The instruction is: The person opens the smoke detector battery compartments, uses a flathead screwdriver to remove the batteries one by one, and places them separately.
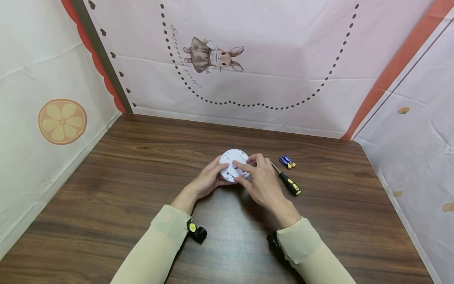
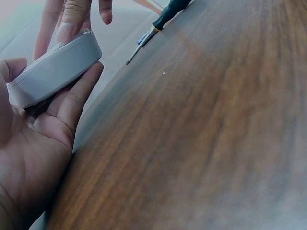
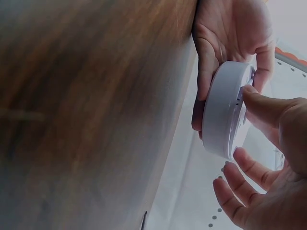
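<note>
A thick white disc-shaped device [image 1: 232, 153], its kind not clear, is tilted above the table with small dark marks on its face. My left hand [image 1: 205, 179] grips it from the left, thumb over the rim and fingers underneath, as the left wrist view also shows. From the right, my right hand [image 1: 264, 183] touches the device's face with its fingertips. In the right wrist view, the thumb [image 3: 268, 108] rests on the face near its edge, and the other fingers [image 3: 240, 187] are spread and slightly bent. Part of the face is hidden behind this hand.
Right of the hands lies a screwdriver [image 1: 290, 184] with a black and yellow handle. Two blue and gold batteries [image 1: 287, 161] lie side by side behind it. Printed cloth [image 1: 283, 90] walls off the wooden table [image 1: 149, 157] at the back and sides.
</note>
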### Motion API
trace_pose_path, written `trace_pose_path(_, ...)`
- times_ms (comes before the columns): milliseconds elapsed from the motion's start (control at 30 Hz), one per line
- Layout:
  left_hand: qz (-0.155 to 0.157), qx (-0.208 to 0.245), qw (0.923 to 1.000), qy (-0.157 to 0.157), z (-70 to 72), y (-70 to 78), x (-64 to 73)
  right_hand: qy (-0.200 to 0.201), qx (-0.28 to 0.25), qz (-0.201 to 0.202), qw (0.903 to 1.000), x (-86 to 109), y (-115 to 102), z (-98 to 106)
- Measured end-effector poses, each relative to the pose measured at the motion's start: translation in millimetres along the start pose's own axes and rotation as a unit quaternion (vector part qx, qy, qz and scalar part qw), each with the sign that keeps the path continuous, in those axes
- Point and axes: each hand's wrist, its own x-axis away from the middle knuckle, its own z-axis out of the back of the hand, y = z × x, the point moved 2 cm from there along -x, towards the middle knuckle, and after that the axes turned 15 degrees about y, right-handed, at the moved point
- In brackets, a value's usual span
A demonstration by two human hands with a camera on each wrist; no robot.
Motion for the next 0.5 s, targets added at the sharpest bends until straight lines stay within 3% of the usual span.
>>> trace_pose_path(500, -0.007, -0.005, 0.9999, -0.011, 1.3, -0.2, 0.3, -0.014, 0.000, -0.019, 0.9997, 0.7, -1.3, 1.9)
